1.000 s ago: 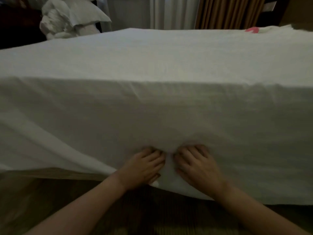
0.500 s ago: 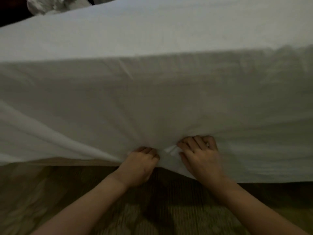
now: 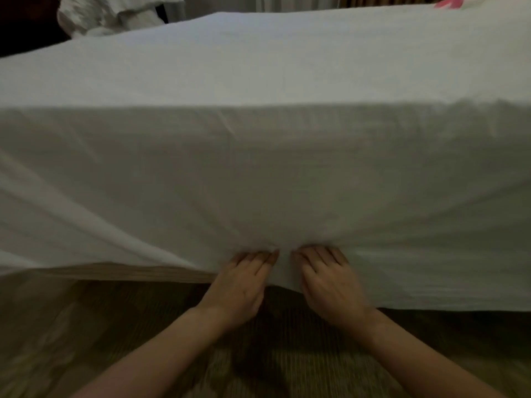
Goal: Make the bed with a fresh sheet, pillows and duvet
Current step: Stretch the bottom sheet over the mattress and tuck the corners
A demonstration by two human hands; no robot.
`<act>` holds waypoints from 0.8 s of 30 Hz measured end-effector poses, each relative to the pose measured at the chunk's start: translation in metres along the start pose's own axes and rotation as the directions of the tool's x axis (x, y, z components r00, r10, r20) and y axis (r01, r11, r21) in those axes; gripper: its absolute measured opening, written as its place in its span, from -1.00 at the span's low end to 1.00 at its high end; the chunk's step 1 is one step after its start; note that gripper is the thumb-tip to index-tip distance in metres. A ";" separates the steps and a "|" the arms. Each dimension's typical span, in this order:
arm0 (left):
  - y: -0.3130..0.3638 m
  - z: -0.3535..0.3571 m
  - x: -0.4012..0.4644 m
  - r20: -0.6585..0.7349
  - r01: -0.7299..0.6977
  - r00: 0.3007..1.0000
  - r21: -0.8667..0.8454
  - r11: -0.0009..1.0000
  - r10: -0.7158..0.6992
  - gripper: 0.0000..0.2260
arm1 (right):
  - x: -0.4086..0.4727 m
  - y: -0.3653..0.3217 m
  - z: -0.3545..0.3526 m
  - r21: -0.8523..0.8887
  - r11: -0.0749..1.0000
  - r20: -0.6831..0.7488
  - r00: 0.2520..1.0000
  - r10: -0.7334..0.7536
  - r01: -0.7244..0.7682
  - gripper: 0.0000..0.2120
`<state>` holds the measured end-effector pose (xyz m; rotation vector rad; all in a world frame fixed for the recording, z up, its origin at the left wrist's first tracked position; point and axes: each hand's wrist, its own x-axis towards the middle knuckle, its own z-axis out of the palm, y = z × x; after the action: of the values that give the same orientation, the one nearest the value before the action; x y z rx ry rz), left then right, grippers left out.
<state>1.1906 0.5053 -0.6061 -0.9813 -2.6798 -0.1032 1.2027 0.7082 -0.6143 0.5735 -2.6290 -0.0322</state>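
Observation:
A white sheet (image 3: 258, 168) covers the bed top and hangs down its near side, with folds fanning out from its lower edge. My left hand (image 3: 238, 285) and my right hand (image 3: 330, 282) lie side by side, palms down, at that lower edge. Their fingers are straight and press the cloth in under the mattress, with the fingertips hidden in the fold. A small flap of sheet hangs between the two hands.
Left of my hands the wooden bed base (image 3: 129, 272) shows below the sheet. A heap of white pillows and linen (image 3: 115, 15) sits beyond the far left corner. A pink item (image 3: 448, 1) lies at the far right edge. Patterned carpet (image 3: 86, 340) lies below.
Half a second ago my fingers were curled on the sheet's edge; now they are straight and pushed further in. The sheet to the left is drawn tighter.

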 end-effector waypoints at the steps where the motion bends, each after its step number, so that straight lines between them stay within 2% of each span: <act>1: 0.001 -0.002 0.001 0.003 0.018 1.000 -0.018 1.000 -0.018 -0.48 | 0.000 -0.001 0.001 -0.006 1.000 0.022 1.000 -0.008 0.008 -0.57; 6: 0.006 0.001 0.004 0.012 0.072 0.997 -0.078 0.994 -0.071 -0.53 | -0.005 -0.009 0.005 -0.002 1.000 0.149 0.989 -0.023 0.023 -0.48; 11: 0.009 -0.002 0.009 0.057 0.127 0.991 -0.137 0.982 -0.120 -0.54 | -0.007 -0.014 0.004 0.022 1.000 0.238 0.971 0.005 -0.011 -0.46; 15: 0.010 -0.007 0.010 0.059 0.127 0.991 -0.101 0.987 -0.121 -0.54 | -0.007 -0.015 0.003 -0.020 1.000 0.157 0.988 0.004 -0.001 -0.37; 19: 0.018 -0.004 0.011 0.000 0.141 0.990 -0.018 0.990 -0.141 -0.52 | -0.003 -0.013 0.000 -0.022 0.998 0.040 0.997 0.060 -0.060 -0.38; 24: 0.032 -0.006 0.018 -0.042 0.229 0.971 -0.098 0.969 -0.234 -0.57 | -0.005 -0.015 0.007 -0.043 0.999 0.094 0.995 0.018 -0.014 -0.17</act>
<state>1.1998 0.5404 -0.5957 -0.6757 -2.7503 -0.2997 1.2094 0.6959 -0.6238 0.5495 -2.7173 -0.1125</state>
